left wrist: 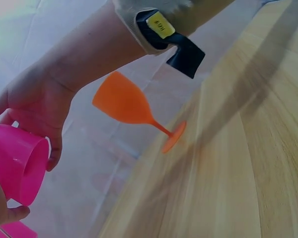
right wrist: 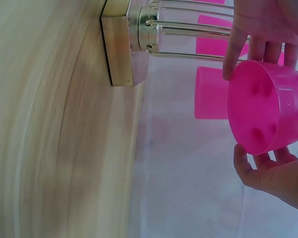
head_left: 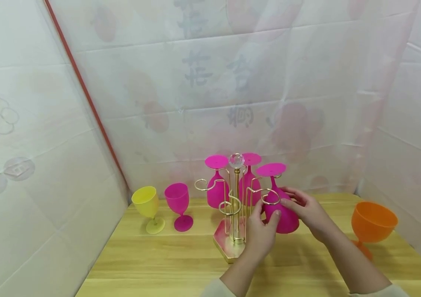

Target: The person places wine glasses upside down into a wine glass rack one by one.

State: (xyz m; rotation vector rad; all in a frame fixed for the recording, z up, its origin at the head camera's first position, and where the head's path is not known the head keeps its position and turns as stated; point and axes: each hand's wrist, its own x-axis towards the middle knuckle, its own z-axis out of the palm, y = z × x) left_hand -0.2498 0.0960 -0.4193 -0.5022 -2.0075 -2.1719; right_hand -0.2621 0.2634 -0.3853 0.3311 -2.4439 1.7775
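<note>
A gold wire rack stands on a wooden table. An upside-down pink goblet sits in the rack's right-hand hook, foot on top. My left hand grips its bowl from the near side, thumb on the bowl. My right hand wraps the bowl from the far right. The right wrist view shows the goblet's open mouth between both hands, beside the rack's base. In the left wrist view the goblet is at the lower left, under my right hand.
Two more pink goblets hang upside down on the rack. Left of it stand a yellow goblet and a pink goblet. An orange goblet stands at the right, near a white draped wall.
</note>
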